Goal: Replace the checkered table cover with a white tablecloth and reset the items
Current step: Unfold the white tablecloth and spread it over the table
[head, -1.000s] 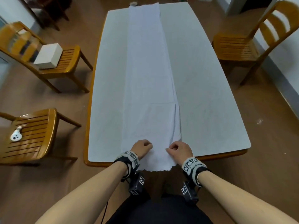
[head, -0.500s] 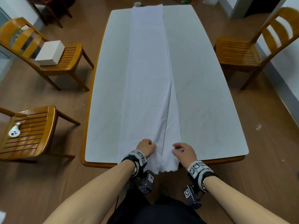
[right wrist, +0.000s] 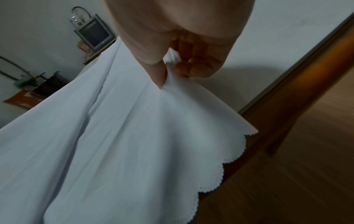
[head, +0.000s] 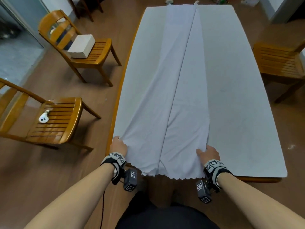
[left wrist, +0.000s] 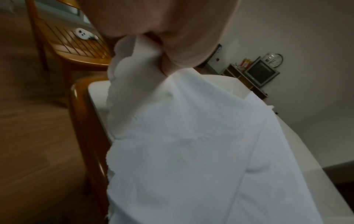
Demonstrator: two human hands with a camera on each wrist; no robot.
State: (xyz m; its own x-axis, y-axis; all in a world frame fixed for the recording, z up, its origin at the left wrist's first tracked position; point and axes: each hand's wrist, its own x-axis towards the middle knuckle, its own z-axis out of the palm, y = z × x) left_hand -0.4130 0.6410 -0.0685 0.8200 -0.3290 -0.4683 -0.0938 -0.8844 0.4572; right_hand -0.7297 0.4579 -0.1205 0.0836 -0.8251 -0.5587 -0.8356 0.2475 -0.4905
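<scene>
Running lengthwise down table [head: 244, 96] — white tablecloth [head: 173, 100], left hand [head: 118, 145], right hand [head: 209, 152] pinching near corners

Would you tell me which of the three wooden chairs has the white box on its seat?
The far chair on the left holds the white box. The nearer left chair holds only a small white device; the right-hand chair shows nothing on its seat.

Both bare forearms reach forward, wrists banded with marker cuffs and spread well apart. The left hand [head: 118, 145] is knuckles up, its grip pinching the cloth [head: 166, 113] between thumb and curled fingers. The right hand [head: 209, 152] does likewise — thumb [right wrist: 153, 66] pressed against bent fingertips, fabric caught between.
</scene>
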